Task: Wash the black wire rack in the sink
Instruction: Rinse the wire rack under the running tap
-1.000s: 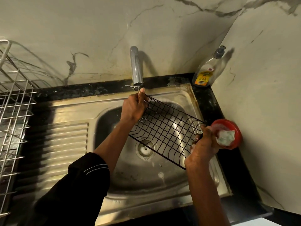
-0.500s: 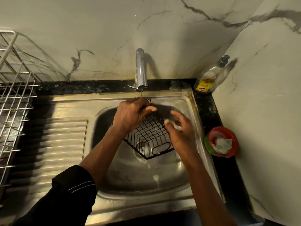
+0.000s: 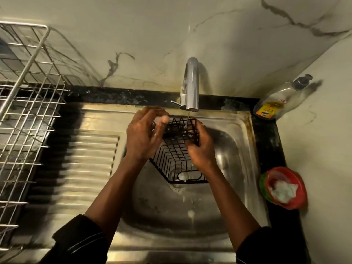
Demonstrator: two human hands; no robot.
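the left hand (image 3: pixel 144 134) curls its fingers over the upper left edge of the black wire rack (image 3: pixel 177 155), and the right hand (image 3: pixel 202 149) grips the rack's right side, fingers hooked among the wires. the rack stands tilted in the sink (image 3: pixel 236 149), upper end under the faucet (image 3: pixel 191 84), where a thin stream of water (image 3: pixel 188 117) falls on it (the lower end sits over the drain). a soap bottle (image 3: pixel 276 103) and a red bowl (image 3: pixel 297 187) stand to the right, and a silver dish rack (image 3: pixel 24 111) to the left.
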